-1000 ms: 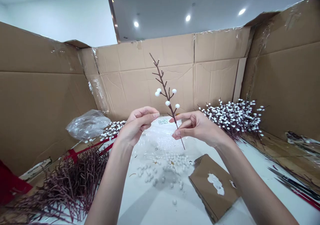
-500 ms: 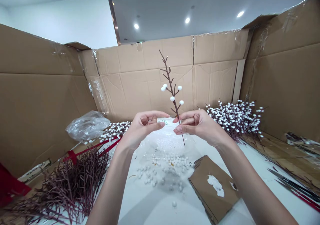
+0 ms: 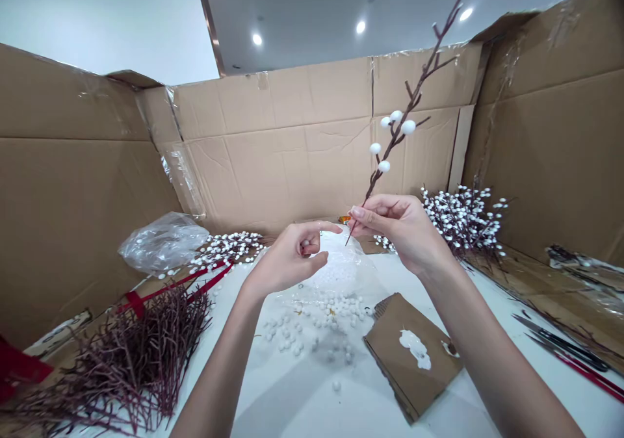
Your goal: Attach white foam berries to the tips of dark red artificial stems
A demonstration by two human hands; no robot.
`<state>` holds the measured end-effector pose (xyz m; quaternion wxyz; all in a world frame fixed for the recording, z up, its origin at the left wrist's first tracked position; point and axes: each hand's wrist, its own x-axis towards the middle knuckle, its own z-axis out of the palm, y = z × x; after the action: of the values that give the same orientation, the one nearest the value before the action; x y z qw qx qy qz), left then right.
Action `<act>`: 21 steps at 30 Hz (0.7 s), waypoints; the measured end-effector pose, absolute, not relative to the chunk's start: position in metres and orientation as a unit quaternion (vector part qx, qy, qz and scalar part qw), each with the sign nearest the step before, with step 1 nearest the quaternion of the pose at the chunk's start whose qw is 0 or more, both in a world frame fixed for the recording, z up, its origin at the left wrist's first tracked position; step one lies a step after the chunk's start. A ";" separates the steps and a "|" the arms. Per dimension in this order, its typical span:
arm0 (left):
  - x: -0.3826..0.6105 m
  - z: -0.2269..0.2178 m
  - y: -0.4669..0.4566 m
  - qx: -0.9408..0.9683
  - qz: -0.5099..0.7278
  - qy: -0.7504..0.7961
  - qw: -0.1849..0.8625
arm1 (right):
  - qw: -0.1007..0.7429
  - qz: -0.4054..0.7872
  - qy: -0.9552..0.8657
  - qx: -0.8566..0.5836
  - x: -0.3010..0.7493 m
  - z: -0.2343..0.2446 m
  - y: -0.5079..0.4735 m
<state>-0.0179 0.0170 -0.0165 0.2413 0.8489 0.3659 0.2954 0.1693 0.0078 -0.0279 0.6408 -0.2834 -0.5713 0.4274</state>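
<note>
Pinching a brown branch (image 3: 418,90) is the right hand (image 3: 402,227); the left hand (image 3: 290,259) half-curls, contents unclear. Five white balls (image 3: 408,127) are on; upper twigs (image 3: 441,65) are bare.

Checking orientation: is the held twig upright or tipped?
Tipped: the twig slants up and rightward from the right hand.

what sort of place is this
Probably an indoor craft workspace: tall cardboard walls screen it, loose white balls lie on the white tabletop, and the right hand holds a brown twig bearing similar balls.
</note>
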 end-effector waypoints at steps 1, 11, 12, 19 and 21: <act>-0.016 -0.018 0.018 0.852 0.281 0.356 0.261 | 0.648 0.428 -0.567 -0.274 0.169 -0.028 0.009; 0.000 -0.023 0.017 0.869 0.193 0.297 0.346 | 0.667 0.438 -0.551 -0.244 0.171 -0.027 0.012; 0.001 -0.022 0.016 0.873 0.189 0.296 0.339 | 0.664 0.442 -0.550 -0.248 0.171 -0.027 0.012; 0.002 -0.019 0.012 0.891 0.167 0.285 0.312 | 0.631 0.473 -0.553 -0.269 0.168 -0.027 0.014; 0.001 -0.019 0.013 0.893 0.165 0.282 0.309 | 0.627 0.479 -0.551 -0.273 0.167 -0.028 0.014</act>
<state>0.0014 0.0128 -0.0195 0.3092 0.8929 0.2824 0.1654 0.1672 0.0143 -0.0275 0.6270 -0.2725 -0.5508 0.4787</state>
